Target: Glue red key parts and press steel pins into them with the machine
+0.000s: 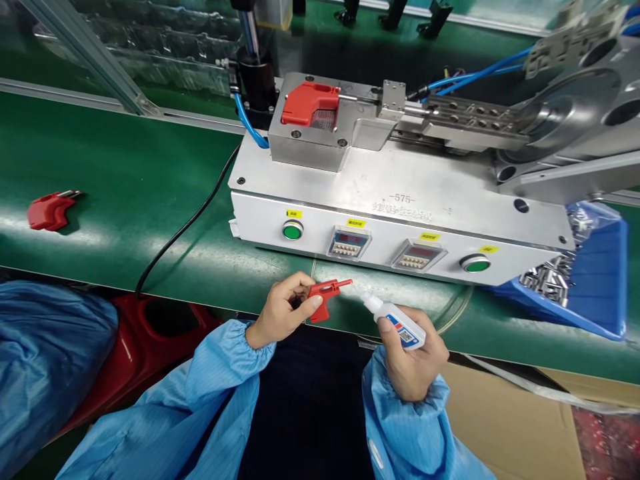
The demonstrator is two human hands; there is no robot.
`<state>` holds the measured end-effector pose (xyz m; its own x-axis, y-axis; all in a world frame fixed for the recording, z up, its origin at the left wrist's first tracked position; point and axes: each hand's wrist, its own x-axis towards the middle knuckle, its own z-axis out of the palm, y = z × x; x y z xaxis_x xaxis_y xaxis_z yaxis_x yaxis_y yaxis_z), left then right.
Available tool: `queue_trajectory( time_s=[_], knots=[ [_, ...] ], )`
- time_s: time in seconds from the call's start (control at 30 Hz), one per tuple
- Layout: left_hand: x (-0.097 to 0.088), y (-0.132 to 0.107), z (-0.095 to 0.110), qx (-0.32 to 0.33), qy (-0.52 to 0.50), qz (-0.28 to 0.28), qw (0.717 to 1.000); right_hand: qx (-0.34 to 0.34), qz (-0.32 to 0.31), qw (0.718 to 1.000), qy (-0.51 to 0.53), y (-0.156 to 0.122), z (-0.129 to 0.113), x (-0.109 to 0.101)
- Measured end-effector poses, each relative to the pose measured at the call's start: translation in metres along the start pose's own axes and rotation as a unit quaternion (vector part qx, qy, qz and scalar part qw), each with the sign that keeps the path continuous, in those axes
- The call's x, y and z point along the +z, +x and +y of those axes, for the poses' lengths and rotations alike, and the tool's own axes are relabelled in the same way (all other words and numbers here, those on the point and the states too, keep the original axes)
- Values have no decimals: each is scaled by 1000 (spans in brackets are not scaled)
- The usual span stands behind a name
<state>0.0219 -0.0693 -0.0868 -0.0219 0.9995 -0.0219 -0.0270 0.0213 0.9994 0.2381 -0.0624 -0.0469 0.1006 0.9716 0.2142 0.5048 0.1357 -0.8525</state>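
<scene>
My left hand (286, 308) pinches a red gun-shaped plastic part (324, 300) whose thin stem points right. In my right hand (417, 353) is a small white squeeze bottle (400, 325) with a blue and red label. The bottle's nozzle tilts up and left, close to the stem's tip; whether they touch I cannot tell. Just beyond stands a white machine (400, 170) with a metal block (307, 155) on top. Another red part (306, 105) sits in that block, with a metal rod at its right end.
A red part with a metal tube (50, 211) lies on the green table (115, 173) at left. Right of the machine, a blue bin (607, 280) holds metal tubes (550, 280). A black cable (187, 223) crosses the table. A red stool (145, 350) stands at lower left.
</scene>
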Motion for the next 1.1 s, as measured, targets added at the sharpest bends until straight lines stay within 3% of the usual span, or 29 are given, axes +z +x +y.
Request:
queue_trajectory(
  time_s=[0.53, 0.77, 0.9, 1.1],
  knots=[
    [0, 1, 0, 41, -25, -7, 999, -23, -6, 1000, 18, 1, 2, 0],
    [-2, 0, -3, 29, -11, -11, 999, 1, -16, 1000, 26, 1, -1, 2],
    [-1, 0, -3, 6, -8, -3, 1000, 27, -7, 996, 90, 0, 15, 0],
    [0, 1, 0, -19, -29, 0, 999, 77, -60, 977, 188, 3, 26, -5]
  ],
)
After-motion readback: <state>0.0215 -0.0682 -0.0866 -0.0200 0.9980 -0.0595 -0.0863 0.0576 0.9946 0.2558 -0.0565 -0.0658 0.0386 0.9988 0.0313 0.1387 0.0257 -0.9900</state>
